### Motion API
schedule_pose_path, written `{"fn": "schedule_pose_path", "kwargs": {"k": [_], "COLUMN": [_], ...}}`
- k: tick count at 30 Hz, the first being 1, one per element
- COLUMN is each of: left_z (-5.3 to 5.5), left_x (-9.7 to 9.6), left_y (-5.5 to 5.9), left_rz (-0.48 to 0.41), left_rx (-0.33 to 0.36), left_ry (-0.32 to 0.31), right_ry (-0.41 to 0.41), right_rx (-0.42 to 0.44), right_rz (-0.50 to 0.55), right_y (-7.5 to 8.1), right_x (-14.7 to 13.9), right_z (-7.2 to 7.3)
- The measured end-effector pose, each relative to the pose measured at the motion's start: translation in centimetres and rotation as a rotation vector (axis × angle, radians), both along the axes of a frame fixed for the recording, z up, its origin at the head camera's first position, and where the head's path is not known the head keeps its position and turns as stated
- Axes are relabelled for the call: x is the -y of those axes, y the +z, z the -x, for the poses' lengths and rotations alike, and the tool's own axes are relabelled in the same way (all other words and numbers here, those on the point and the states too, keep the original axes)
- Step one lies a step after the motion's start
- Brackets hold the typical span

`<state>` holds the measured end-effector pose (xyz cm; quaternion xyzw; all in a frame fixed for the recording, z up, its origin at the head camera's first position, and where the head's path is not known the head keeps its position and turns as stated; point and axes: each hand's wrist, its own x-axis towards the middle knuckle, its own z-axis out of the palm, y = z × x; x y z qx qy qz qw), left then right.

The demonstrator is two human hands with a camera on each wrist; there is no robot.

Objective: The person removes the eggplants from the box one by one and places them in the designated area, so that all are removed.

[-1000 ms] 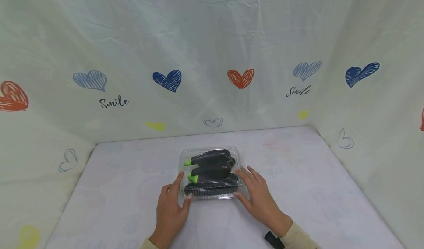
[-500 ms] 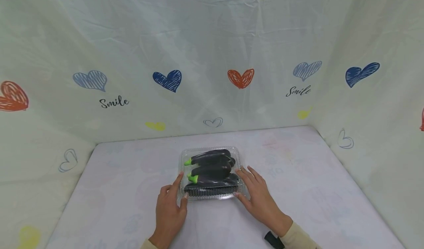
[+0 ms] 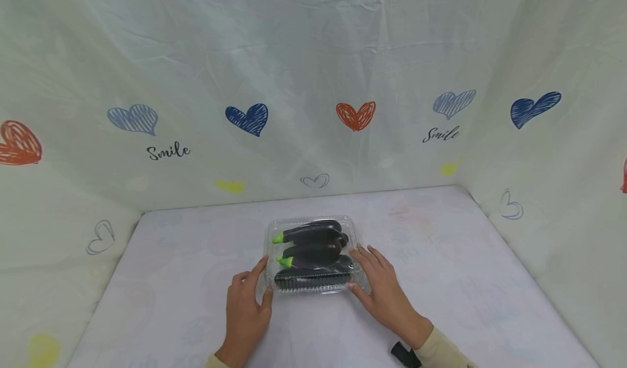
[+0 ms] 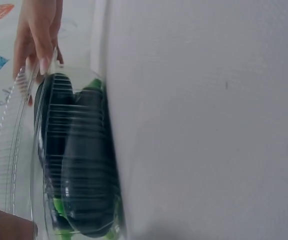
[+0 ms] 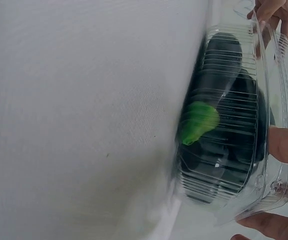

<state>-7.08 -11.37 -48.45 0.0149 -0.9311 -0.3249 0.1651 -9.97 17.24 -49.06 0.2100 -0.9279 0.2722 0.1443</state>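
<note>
A clear plastic clamshell box [image 3: 313, 291] stands on the table in the head view, with several dark eggplants [image 3: 313, 251] inside, some with green stem ends. Its lid lies over them; whether it is fully latched I cannot tell. At the box's left side, my left hand [image 3: 246, 305] has index finger and thumb extended close to the edge. On the other side my right hand [image 3: 387, 292] rests its thumb and extended fingers against the front right corner. The right wrist view shows that thumb [image 5: 286, 145] at the clear rim; contact there is partly hidden.
A white cloth-covered table [image 3: 186, 264] extends around the box. Behind and beside it hangs a pale curtain [image 3: 303, 57] printed with hearts and the word Smile. A black piece [image 3: 405, 354] sits by the right wrist.
My left hand has drifted slightly left, its thumb drawing back from the box's front left corner. The right hand stays nearly still, and the box has barely shifted.
</note>
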Motion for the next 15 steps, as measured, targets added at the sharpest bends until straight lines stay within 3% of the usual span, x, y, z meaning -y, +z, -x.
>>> {"fn": "schedule_pose_path", "kwargs": {"k": [15], "left_z": [0.7], "left_x": [1.1], "left_y": [1.7], "left_rz": [0.005], "left_rx": [-0.069], "left_ry": [-0.068], "right_ry": [0.005], "right_rx": [-0.001], "right_rz": [0.029], "right_y": [1.4], "right_x": [0.0], "right_z": [0.4]}}
